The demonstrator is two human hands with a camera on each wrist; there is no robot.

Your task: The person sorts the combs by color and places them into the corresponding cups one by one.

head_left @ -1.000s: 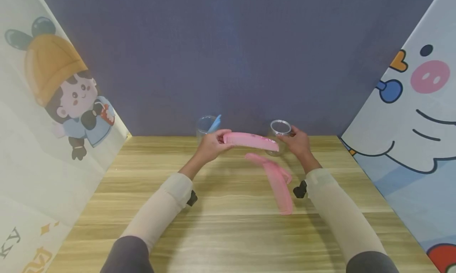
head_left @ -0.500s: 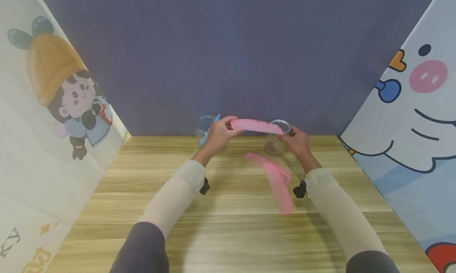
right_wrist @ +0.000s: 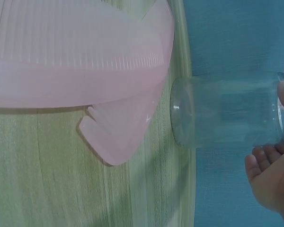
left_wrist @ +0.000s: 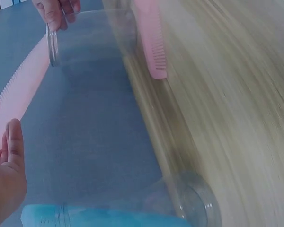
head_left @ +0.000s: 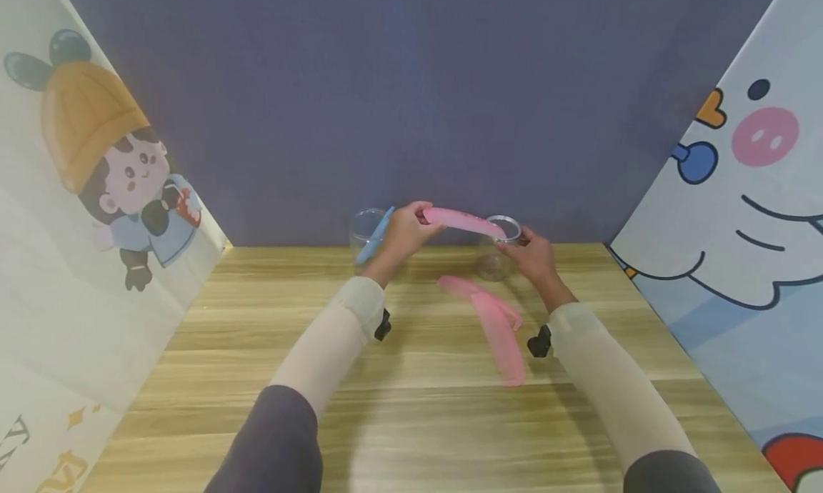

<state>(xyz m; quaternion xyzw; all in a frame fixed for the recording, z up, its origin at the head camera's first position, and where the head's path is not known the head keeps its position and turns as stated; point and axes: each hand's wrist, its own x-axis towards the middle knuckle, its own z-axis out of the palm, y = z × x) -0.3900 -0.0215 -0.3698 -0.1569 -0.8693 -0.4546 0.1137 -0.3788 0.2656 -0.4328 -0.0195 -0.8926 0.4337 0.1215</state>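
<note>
My left hand (head_left: 406, 234) pinches one end of a pink comb (head_left: 464, 221) above the back of the table. The comb slants down to the right, its far end at the mouth of a clear jar (head_left: 494, 266). My right hand (head_left: 534, 256) grips that upright jar near its silvery rim, from the right side. In the left wrist view, the held comb's teeth (left_wrist: 20, 81) run along one side and its tip meets the rim. Two more pink combs lie overlapping on the table, one long (head_left: 500, 343) and one partly under it (head_left: 456, 286).
A second clear jar (head_left: 358, 230) stands at the back left, partly behind my left wrist, with a slim light-blue item (head_left: 376, 238) leaning inside. A dark panel (head_left: 411, 107) rises behind the wooden table (head_left: 257, 350). Cartoon-printed walls (head_left: 726, 214) flank both sides.
My left hand has moved up and right with the pink comb, bringing its far end to the jar's mouth. My right hand stays on the jar; the two table combs have not moved.
</note>
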